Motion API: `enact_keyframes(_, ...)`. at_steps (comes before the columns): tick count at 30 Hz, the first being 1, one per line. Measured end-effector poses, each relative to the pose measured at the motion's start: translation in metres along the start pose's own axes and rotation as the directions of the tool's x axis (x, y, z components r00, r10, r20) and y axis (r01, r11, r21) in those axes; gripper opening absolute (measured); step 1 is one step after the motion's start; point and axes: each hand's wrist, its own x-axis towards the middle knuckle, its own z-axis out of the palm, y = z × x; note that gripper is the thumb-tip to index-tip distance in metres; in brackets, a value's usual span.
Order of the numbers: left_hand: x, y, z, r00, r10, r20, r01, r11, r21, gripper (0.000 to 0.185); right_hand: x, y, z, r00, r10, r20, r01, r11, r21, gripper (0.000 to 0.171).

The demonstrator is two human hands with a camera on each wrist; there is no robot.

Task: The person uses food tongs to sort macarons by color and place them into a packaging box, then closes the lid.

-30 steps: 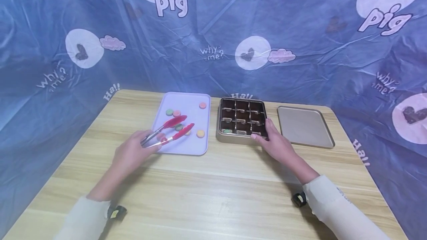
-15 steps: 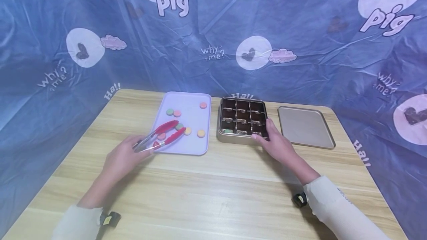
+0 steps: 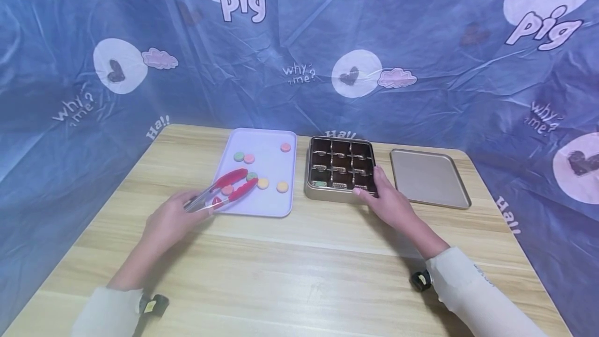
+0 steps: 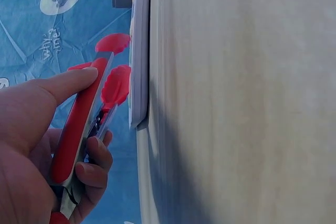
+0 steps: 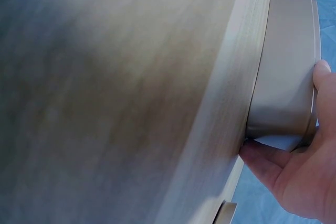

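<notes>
My left hand [image 3: 170, 217] grips red-tipped metal tongs [image 4: 79, 124], their two arms spread over the lilac tray [image 3: 276, 207]. Between the tong tips lies a green macaron-like disc [image 3: 251, 176]; whether the tips touch it I cannot tell. A pink disc [image 3: 227, 190] shows between the tong arms. Beside the right tip is a yellow disc [image 3: 263, 183]. With my right hand [image 3: 390, 204] I hold the front right corner of a gold tin box [image 5: 286, 66], thumb at the rim and fingers along the side. A green piece [image 3: 320, 183] sits in its front left compartment.
Farther back on the tray lie a green disc [image 3: 239, 156] and a pink one [image 3: 249, 158] side by side, plus another pink disc [image 3: 285, 147]. A second yellow disc [image 3: 282, 186] is at right. The tin's flat lid [image 3: 430, 178] lies right of the box.
My left hand and the tongs have drawn back to the left and toward me, and the tong tips have come closer together around the green disc. The right hand stays on the tin.
</notes>
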Motion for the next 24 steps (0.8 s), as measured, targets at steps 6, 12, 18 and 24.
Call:
enact_keyframes(6, 0.006, 0.001, 0.0, 1.0, 0.017, -0.01, -0.017, 0.999, 0.033, 0.076, 0.0, -0.001, 0.0, 1.0, 0.003, 0.001, -0.003, 1.0, -0.001, 0.103)
enact_keyframes(12, 0.011, 0.004, -0.002, 0.999, 0.032, -0.01, -0.031, 0.997, 0.072, 0.075, 0.0, -0.001, -0.001, 1.0, 0.008, 0.003, -0.008, 1.0, -0.001, 0.103)
enact_keyframes(18, 0.013, 0.004, -0.003, 0.999, 0.032, -0.015, -0.03, 0.994, 0.102, 0.073, 0.0, -0.001, -0.001, 1.0, 0.004, 0.0, -0.004, 1.0, 0.003, 0.103)
enact_keyframes(24, 0.013, 0.005, -0.003, 0.999, 0.032, -0.012, -0.03, 0.994, 0.107, 0.073, -0.001, -0.001, -0.001, 1.0, 0.006, 0.003, -0.006, 1.0, 0.006, 0.103)
